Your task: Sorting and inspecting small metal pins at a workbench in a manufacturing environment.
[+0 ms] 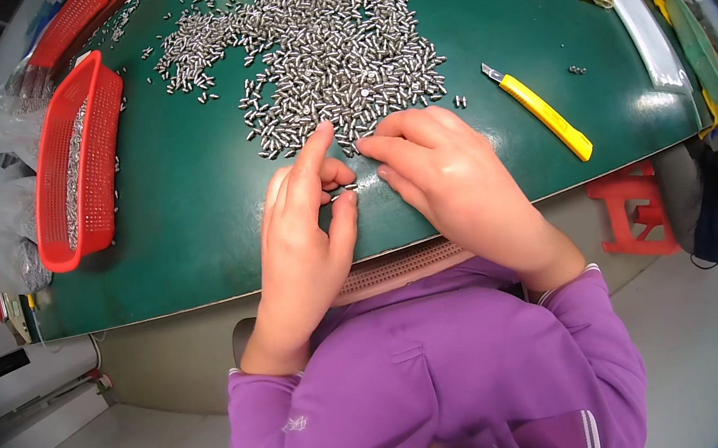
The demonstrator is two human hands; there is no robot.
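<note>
A large heap of small, shiny, bullet-shaped metal parts (pixel 337 55) is spread over the green table. At its near edge, my left hand (pixel 294 223) has the index finger stretched toward the heap and the other fingers curled. A few metal pieces (pixel 344 191) show between its thumb and curled fingers. My right hand (pixel 451 166) comes in from the right with bent fingers. Its index fingertip touches or nearly touches parts at the heap's near edge, while the thumb tip sits a little apart, closer to me.
A yellow utility knife (pixel 549 116) lies right of the heap, blade out. On the left stands a long red perforated basket (pixel 58 209) holding metal parts, with clear plastic bags beside it. Plastic sheets (pixel 647 32) lie at the far right; a red stool (pixel 629 211) is below the table edge.
</note>
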